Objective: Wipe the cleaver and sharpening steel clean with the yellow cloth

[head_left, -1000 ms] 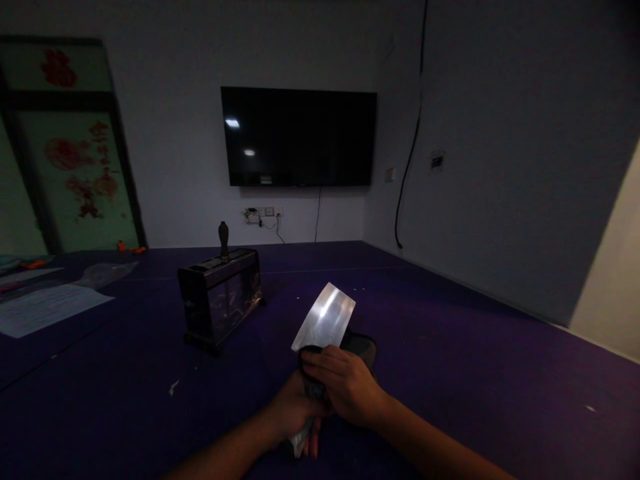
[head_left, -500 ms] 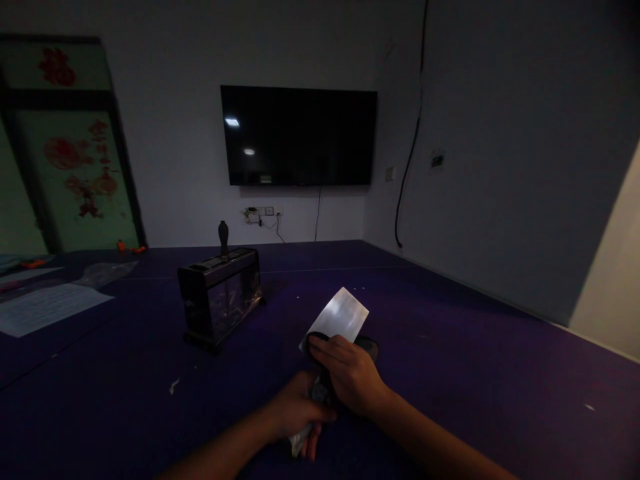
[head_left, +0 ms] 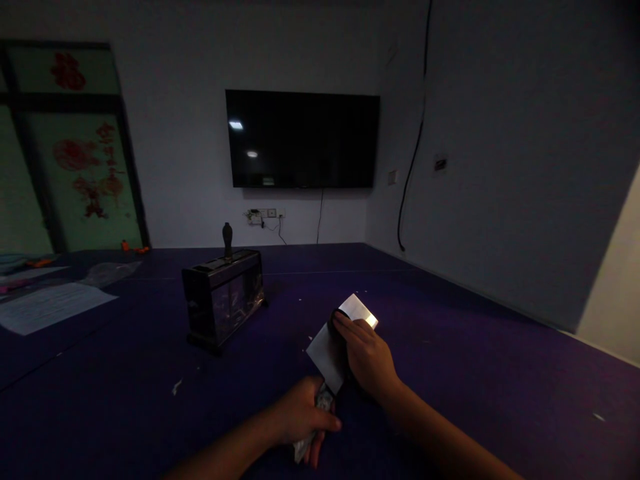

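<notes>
Slanting inward — right hand point(head_left: 371, 355) over the blade point(head_left: 324, 355).

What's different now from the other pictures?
The right hand slid the dark pad up the shiny blade, away from the left hand, baring its lower part. The blade shifted right. Nothing was let go: the left hand still grips the wrapped handle. The black stand stayed put.
</notes>
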{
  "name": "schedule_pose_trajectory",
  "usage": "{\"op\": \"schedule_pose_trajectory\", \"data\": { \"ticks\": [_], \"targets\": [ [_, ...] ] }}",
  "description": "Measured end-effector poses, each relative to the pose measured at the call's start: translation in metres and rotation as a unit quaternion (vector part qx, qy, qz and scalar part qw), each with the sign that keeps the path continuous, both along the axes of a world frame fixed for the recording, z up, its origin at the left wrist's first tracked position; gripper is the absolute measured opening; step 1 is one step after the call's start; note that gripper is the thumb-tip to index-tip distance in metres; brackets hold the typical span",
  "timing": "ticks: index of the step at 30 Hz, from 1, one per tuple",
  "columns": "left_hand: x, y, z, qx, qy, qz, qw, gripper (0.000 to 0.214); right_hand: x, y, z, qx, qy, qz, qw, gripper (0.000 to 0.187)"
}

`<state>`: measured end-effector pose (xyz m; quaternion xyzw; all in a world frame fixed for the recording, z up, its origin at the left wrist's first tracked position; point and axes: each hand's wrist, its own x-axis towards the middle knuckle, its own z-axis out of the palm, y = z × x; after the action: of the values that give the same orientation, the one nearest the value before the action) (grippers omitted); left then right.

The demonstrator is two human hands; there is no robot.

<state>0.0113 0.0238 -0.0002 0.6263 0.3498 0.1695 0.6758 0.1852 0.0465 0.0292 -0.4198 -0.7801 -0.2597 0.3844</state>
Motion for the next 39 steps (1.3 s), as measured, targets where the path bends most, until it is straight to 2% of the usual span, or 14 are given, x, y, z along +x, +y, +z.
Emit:
{"op": "schedule_pose_trajectory", "data": {
  "ticks": [7,29,35,39],
  "targets": [
    [0.004,0.001,-0.003,0.008,0.001,0.038,0.999,0.032,-0.009,-0.005,-0.008,-0.016,-0.024,0.003,1.000,0.043],
    [0.004,0.000,-0.003,0.001,0.005,0.040,0.999,0.029,-0.010,-0.006,-0.007,0.005,-0.017,0.042,0.999,0.044],
    [0.002,0.000,0.002,0.004,-0.001,0.017,1.000,0.031,-0.007,-0.002,-0.007,-0.004,-0.042,0.003,0.999,0.044],
    [0.001,-0.002,0.005,0.009,0.010,-0.005,1.000,0.032,-0.001,0.000,-0.001,-0.005,-0.020,-0.038,0.999,0.044]
  ]
}}
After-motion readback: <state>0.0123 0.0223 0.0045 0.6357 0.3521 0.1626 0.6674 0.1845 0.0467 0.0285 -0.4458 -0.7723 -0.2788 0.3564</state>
